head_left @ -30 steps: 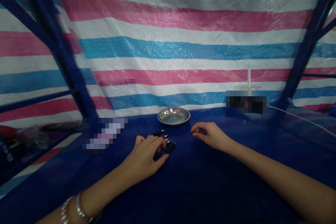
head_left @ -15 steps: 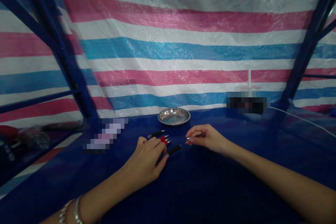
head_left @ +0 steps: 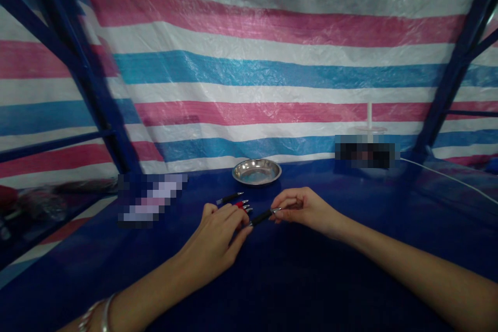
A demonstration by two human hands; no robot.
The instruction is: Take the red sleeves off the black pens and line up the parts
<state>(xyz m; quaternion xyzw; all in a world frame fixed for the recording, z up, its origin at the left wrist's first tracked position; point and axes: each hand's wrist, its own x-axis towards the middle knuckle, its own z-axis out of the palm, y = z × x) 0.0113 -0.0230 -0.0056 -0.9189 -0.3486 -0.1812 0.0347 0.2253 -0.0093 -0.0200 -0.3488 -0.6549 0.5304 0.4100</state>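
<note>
My left hand (head_left: 221, 233) is closed, its thumb and fingers pinching the rear of a black pen barrel (head_left: 260, 218) that points right, low over the blue table. At the front end of that barrel, my right hand (head_left: 305, 206) pinches a small silver pen tip (head_left: 276, 210) against it. Whether the tip is seated on the barrel, I cannot tell. Just beyond my left fingers lie red pens (head_left: 243, 204) with silver tips, partly hidden by that hand. Another black pen (head_left: 230, 198) rests behind them, its silver tip to the right.
A shallow round metal dish (head_left: 257, 173) stands at the back of the blue table (head_left: 311, 280). Far right is a blurred-out cup with a straw (head_left: 369, 116), with a white cable (head_left: 447, 172) beside it. A pixelated flat item (head_left: 153, 202) lies at left. Striped sheeting hangs behind.
My right hand has moved slightly left, bringing the silver tip to the end of the black barrel. My left hand has barely moved. The view has shifted slightly.
</note>
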